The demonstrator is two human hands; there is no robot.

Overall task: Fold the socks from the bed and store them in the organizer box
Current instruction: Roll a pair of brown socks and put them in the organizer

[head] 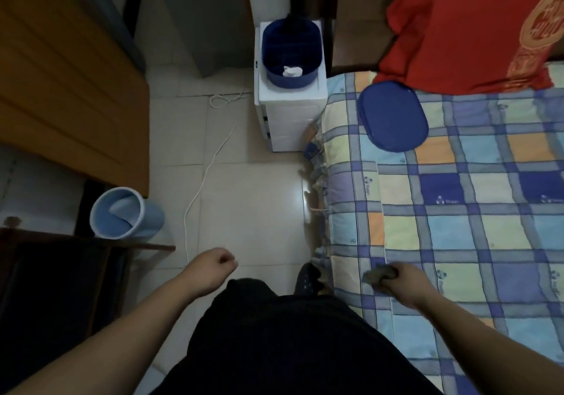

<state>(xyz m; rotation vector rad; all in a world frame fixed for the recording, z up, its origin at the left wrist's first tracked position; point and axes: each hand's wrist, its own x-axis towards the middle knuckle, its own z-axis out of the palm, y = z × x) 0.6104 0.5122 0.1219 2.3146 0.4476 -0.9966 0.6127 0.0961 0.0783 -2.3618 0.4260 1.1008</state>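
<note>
My right hand (pixel 403 281) grips a bunched grey-green sock (pixel 377 274) just above the near left edge of the checked bed cover (pixel 457 211). My left hand (pixel 218 265) hangs over the tiled floor with its fingers curled and nothing in it. The blue organizer box (pixel 291 54) stands open on a white bedside cabinet (pixel 290 113) at the head of the bed. A folded white sock (pixel 292 72) lies in its nearest compartment. The box's blue lid (pixel 393 116) lies on the bed near the cabinet.
A red pillow (pixel 470 31) lies at the head of the bed. A light blue bin (pixel 122 214) stands on the floor at the left beside a wooden wardrobe (pixel 70 74). A white cable (pixel 207 162) trails across the tiles. A dark slipper (pixel 308 278) lies by the bed.
</note>
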